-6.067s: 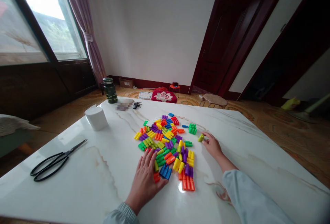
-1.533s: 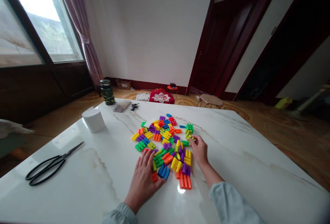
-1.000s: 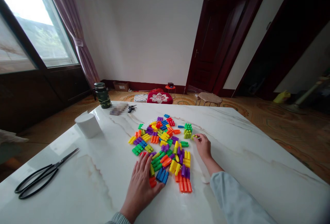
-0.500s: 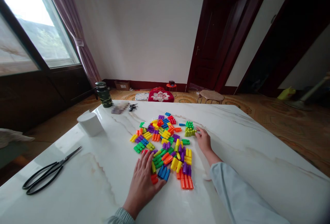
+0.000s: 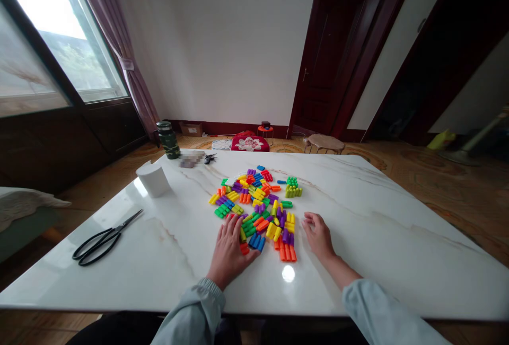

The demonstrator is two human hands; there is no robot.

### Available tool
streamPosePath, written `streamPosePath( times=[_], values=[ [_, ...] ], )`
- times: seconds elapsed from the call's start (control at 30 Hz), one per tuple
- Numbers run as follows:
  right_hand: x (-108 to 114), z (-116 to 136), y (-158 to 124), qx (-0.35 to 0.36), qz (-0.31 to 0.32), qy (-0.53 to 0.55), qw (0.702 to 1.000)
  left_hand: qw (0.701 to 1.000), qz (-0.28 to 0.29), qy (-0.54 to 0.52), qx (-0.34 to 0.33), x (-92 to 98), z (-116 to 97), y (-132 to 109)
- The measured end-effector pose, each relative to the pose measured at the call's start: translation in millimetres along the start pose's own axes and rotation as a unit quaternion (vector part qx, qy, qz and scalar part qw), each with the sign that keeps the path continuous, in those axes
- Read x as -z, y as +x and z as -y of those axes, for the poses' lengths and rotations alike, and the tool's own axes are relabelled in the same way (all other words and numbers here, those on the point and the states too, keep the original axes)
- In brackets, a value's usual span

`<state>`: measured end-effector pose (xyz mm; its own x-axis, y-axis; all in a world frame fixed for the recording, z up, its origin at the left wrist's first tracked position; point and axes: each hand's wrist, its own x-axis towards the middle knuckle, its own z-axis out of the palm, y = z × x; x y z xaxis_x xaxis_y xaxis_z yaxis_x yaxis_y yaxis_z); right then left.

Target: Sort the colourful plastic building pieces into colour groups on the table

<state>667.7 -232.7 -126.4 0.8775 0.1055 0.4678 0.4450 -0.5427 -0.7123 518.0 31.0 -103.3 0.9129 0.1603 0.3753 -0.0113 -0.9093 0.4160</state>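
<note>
A heap of bright plastic building blocks (image 5: 258, 204) in several colours lies in the middle of the white marble table (image 5: 377, 239). At its far right edge stands a small joined stack of green and yellow-green blocks (image 5: 293, 187). My left hand (image 5: 231, 247) lies flat and open on the table, fingertips touching the near left blocks. My right hand (image 5: 317, 233) rests on the table just right of the heap, fingers loosely curled, holding nothing. An orange block (image 5: 287, 253) lies between the two hands.
Black scissors (image 5: 104, 238) lie at the left. A white cylinder (image 5: 153, 179), a green camouflage bottle (image 5: 167, 139) and keys (image 5: 209, 158) sit toward the far left edge. Beyond the table are a red cushion (image 5: 249, 142), a small stool (image 5: 323, 143) and a dark door (image 5: 338, 53).
My right hand set a yellow-green block against the green stack, let it go and drew back toward me. The left hand stayed flat on the table.
</note>
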Motion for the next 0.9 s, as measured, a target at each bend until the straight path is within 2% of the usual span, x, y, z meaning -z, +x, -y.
streamPosePath(
  times=[0.27,0.4,0.47,0.57,0.63,0.67,0.8,0.87,0.9],
  values=[
    [-11,-3,8,0.032,0.027,-0.072,0.997,1.0,-0.003,-0.003,0.009,0.9,-3,0],
    [-19,-7,22,-0.004,-0.003,-0.087,0.996,1.0,0.011,0.011,0.002,-0.8,0,1],
    [-21,-7,35,-0.05,-0.027,-0.092,0.994,0.999,0.042,0.02,0.008,0.6,1,5],
    [-17,-4,55,-0.1,-0.04,-0.088,0.99,0.989,0.145,0.033,0.027,8.5,2,16],
    [-12,1,63,-0.101,-0.033,-0.073,0.992,0.98,0.195,0.039,0.013,18.3,4,27],
    [-11,4,66,-0.093,-0.028,-0.062,0.993,0.979,0.2,0.04,-0.009,24.2,6,33],
    [-16,24,70,-0.016,0.004,-0.005,1.0,0.982,0.138,0.043,-0.119,42.5,26,57],
    [-27,38,75,0.03,0.027,0.013,0.999,0.986,0.095,0.043,-0.128,40.9,42,65],
    [-33,44,79,0.048,0.04,0.017,0.998,0.99,0.072,0.042,-0.111,36.6,49,68]
  ],
)
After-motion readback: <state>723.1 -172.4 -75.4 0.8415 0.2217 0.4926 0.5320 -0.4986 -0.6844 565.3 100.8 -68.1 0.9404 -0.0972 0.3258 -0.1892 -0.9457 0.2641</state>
